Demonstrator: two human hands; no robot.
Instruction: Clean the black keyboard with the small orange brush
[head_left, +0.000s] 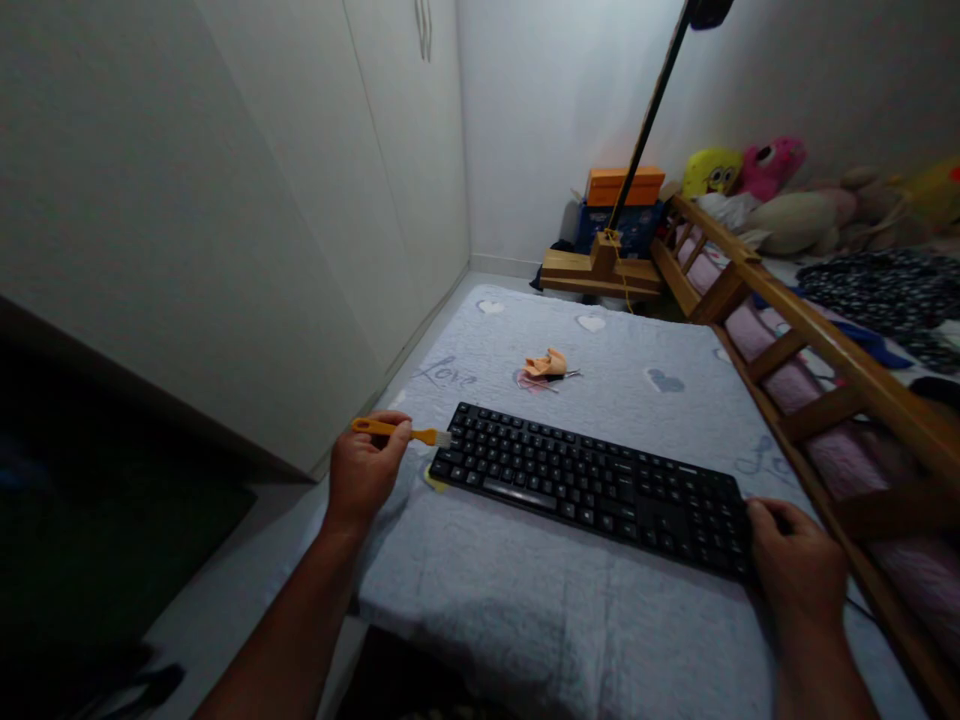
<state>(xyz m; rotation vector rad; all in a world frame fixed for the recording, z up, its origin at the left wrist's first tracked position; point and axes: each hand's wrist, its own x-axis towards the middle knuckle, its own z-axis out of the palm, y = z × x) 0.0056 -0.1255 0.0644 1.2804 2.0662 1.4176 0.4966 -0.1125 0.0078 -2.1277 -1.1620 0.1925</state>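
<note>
A black computer keyboard (592, 480) lies at a slant on the pale blue, heart-patterned cloth (525, 590). My left hand (367, 465) is closed around a small brush (424, 436) with an orange-yellow handle; its pale bristles are at the left end of the keys. At the opposite end, my right hand (796, 560) grips the keyboard's right edge between thumb and fingers. Beyond the keyboard rests a crumpled orange cloth (547, 363) with thin metal-looking pieces beside it, too small to name. A bit of yellow (435, 480) shows under the keyboard's left corner.
A white wardrobe (315, 200) stands along the left. To the right runs a wooden bed rail (817, 320), with plush toys (712, 172) behind it. Past the far table edge are a wooden stand (600, 265) holding a dark pole and an orange box (625, 186).
</note>
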